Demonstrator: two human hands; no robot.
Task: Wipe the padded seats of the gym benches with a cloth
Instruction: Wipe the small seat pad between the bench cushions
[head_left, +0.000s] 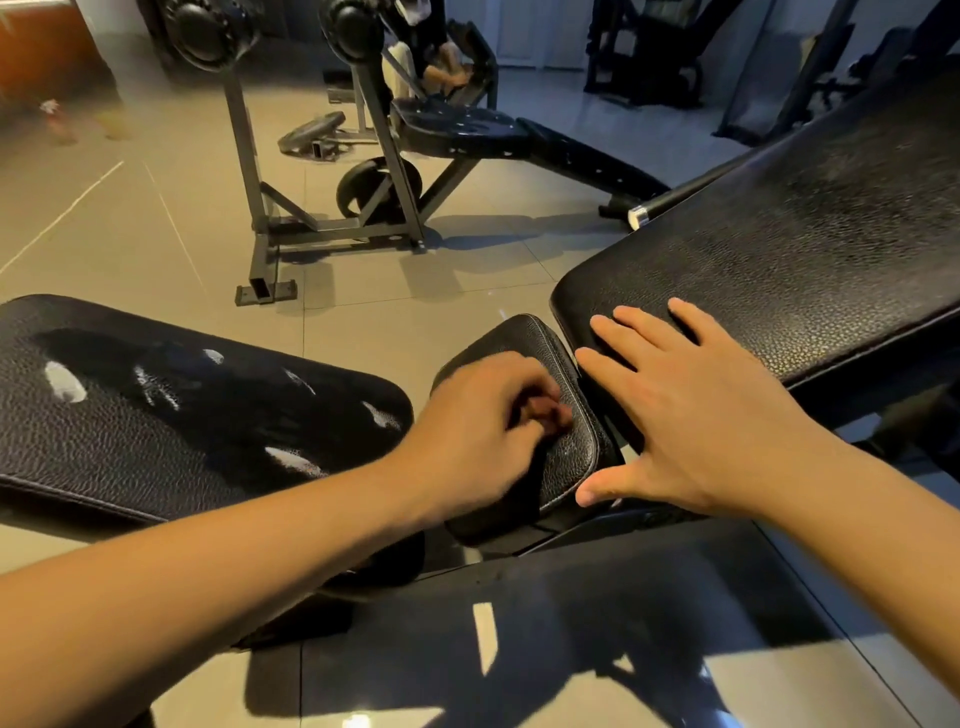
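Gym seats (156, 415) mostly seem left to wipe. Left hand (478, 421) curls on the small seat (524, 343), no cloth seen; right hand (691, 410) lies flat, wide.

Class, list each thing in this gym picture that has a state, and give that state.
Left hand: fingers curled over the small seat pad, blurred; no cloth visible.
Right hand: flat, fingers spread, resting on the back pad.
Left bench pad: pale patches on its surface.
Weight plate: lying on the floor.
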